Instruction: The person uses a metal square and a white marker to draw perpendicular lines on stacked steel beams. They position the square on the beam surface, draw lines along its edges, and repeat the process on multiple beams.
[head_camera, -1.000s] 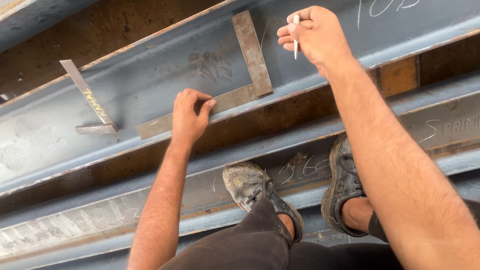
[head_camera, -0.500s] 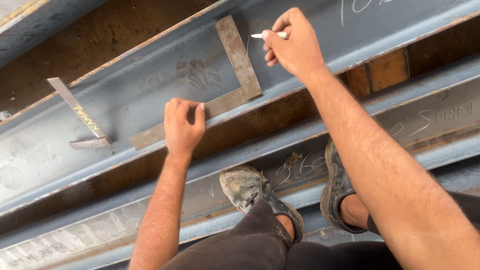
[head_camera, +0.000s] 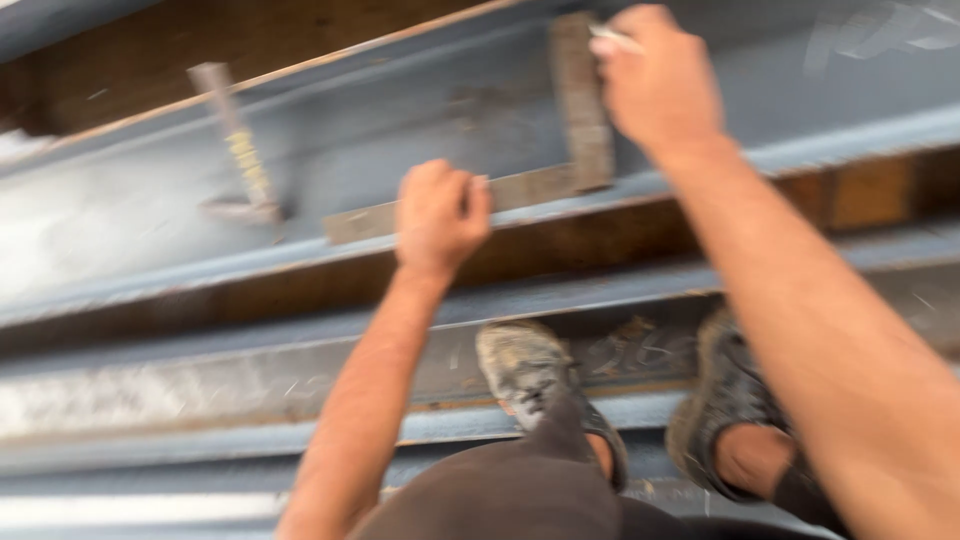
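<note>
- Steel square (head_camera: 560, 160) lying flat on the grey steel beam (head_camera: 400, 120), one leg along the near edge, the other running up across the beam.
- Left hand (head_camera: 438, 215) curled shut, pressing down on the square's long leg.
- Right hand (head_camera: 655, 80) closed around a white marker (head_camera: 615, 40), tip at the top of the upright leg.
- Marking step apparently in hand; picture blurred, so contact of tip with steel unclear.
- Next stroke likely needing the square held firm.
- Second, smaller square (head_camera: 235, 150) well off to the left.
- Dusty shoes (head_camera: 530, 370) on a lower beam.
</note>
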